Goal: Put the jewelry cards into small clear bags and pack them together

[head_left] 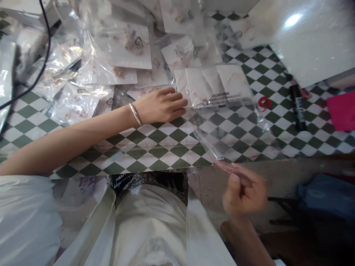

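A clear plastic bag (222, 101) with several white cards inside lies on the checkered tablecloth, black print across its middle. Palm down, my left hand (163, 105) presses on the bag's left edge with its fingers bent; the fingertips are partly hidden. Past the table's front edge, my right hand (244, 190) is closed, index finger and thumb close together at a thin clear plastic edge that stretches diagonally down from the bag. Its slight blur hides the exact grip.
Several bagged white cards (130, 44) are heaped at the back and left. A black cable (48, 37) hangs at far left. On the right are a red band (264, 103), a black marker (298, 107), a pink sheet (341, 111) and a large plastic-covered white item (313, 48).
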`<action>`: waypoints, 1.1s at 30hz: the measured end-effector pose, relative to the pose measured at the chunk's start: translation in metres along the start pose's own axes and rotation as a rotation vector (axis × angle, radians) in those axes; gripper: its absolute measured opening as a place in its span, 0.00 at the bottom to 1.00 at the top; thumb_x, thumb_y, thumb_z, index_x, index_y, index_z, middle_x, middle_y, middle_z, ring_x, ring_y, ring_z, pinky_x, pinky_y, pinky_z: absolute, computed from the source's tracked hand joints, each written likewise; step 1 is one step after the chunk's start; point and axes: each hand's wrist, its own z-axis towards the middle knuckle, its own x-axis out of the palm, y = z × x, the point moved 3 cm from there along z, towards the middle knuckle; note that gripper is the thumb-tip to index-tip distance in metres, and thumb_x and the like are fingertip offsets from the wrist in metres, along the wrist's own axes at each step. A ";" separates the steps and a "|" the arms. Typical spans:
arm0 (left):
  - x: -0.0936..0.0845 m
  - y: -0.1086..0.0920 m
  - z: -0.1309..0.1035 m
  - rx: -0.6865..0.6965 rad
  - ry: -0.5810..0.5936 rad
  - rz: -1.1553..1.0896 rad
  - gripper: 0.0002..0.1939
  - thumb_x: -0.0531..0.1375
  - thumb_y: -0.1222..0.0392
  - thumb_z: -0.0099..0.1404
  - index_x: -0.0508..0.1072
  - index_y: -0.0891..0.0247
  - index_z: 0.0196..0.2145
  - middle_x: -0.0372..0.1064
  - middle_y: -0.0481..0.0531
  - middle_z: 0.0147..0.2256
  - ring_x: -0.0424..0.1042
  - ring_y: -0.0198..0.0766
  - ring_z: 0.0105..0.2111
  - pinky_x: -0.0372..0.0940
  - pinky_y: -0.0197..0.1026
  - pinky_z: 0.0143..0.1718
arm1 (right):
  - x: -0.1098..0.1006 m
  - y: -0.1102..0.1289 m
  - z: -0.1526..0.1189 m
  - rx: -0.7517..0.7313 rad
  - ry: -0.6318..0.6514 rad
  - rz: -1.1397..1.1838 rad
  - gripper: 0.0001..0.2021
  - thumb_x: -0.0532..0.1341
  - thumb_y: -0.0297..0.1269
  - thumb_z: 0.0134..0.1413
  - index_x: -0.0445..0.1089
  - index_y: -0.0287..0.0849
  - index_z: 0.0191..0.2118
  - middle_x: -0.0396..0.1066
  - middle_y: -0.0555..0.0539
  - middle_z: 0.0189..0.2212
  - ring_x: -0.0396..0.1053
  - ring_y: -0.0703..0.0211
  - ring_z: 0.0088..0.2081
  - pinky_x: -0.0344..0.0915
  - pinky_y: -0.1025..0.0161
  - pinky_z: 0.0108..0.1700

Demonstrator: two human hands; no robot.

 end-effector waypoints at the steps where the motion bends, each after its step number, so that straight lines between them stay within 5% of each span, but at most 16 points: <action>1: -0.001 0.001 0.003 -0.005 -0.014 -0.009 0.34 0.28 0.64 0.76 0.73 0.70 0.46 0.71 0.61 0.49 0.70 0.43 0.49 0.64 0.52 0.50 | -0.001 0.002 0.003 -0.062 0.030 0.007 0.17 0.54 0.26 0.64 0.66 0.40 0.56 0.78 0.45 0.40 0.78 0.60 0.40 0.76 0.63 0.41; 7: -0.004 0.006 0.003 -0.129 -0.018 -0.136 0.30 0.30 0.61 0.75 0.72 0.56 0.45 0.71 0.57 0.50 0.67 0.42 0.47 0.64 0.52 0.49 | -0.001 0.005 0.008 -0.400 0.308 -0.192 0.22 0.52 0.29 0.65 0.62 0.41 0.63 0.73 0.41 0.52 0.71 0.56 0.56 0.74 0.60 0.53; 13: -0.005 -0.009 -0.004 -0.115 -0.100 -0.111 0.22 0.40 0.65 0.70 0.68 0.59 0.53 0.68 0.59 0.54 0.67 0.47 0.50 0.63 0.51 0.49 | 0.003 -0.010 0.016 -0.271 0.469 -0.417 0.30 0.48 0.31 0.67 0.45 0.43 0.72 0.58 0.42 0.65 0.57 0.53 0.67 0.61 0.51 0.67; 18: -0.012 -0.019 0.010 -0.106 -0.141 -0.137 0.22 0.43 0.61 0.72 0.63 0.66 0.59 0.60 0.61 0.62 0.61 0.51 0.61 0.58 0.53 0.59 | -0.001 -0.017 0.042 -0.246 0.560 -0.553 0.38 0.52 0.32 0.67 0.29 0.49 0.74 0.46 0.43 0.70 0.49 0.50 0.70 0.61 0.48 0.67; 23: -0.013 0.010 0.021 -0.390 -0.160 -0.279 0.31 0.50 0.53 0.73 0.53 0.74 0.66 0.43 0.68 0.69 0.42 0.59 0.70 0.44 0.60 0.69 | -0.009 -0.013 0.068 -0.223 0.550 -0.461 0.36 0.50 0.32 0.68 0.31 0.51 0.74 0.43 0.47 0.70 0.51 0.53 0.69 0.65 0.55 0.66; 26: -0.002 0.029 0.021 -0.425 -0.152 -0.316 0.31 0.47 0.52 0.73 0.53 0.75 0.67 0.48 0.70 0.67 0.50 0.58 0.67 0.50 0.60 0.66 | -0.008 -0.018 0.074 -0.179 0.631 -0.454 0.34 0.49 0.34 0.69 0.33 0.52 0.74 0.44 0.47 0.70 0.52 0.52 0.69 0.68 0.56 0.63; 29: 0.013 0.042 0.021 -0.370 -0.173 -0.376 0.30 0.44 0.54 0.70 0.52 0.66 0.68 0.52 0.63 0.67 0.55 0.55 0.65 0.51 0.63 0.63 | 0.002 -0.030 0.080 -0.187 0.700 -0.495 0.34 0.48 0.39 0.70 0.30 0.51 0.74 0.42 0.46 0.71 0.51 0.50 0.69 0.68 0.52 0.62; 33: 0.022 0.051 0.022 -0.338 -0.178 -0.438 0.32 0.45 0.55 0.68 0.52 0.65 0.67 0.54 0.62 0.66 0.56 0.54 0.63 0.51 0.63 0.62 | 0.018 -0.045 0.105 -0.221 0.604 -0.577 0.37 0.52 0.44 0.68 0.32 0.46 0.74 0.40 0.41 0.71 0.45 0.44 0.71 0.62 0.42 0.65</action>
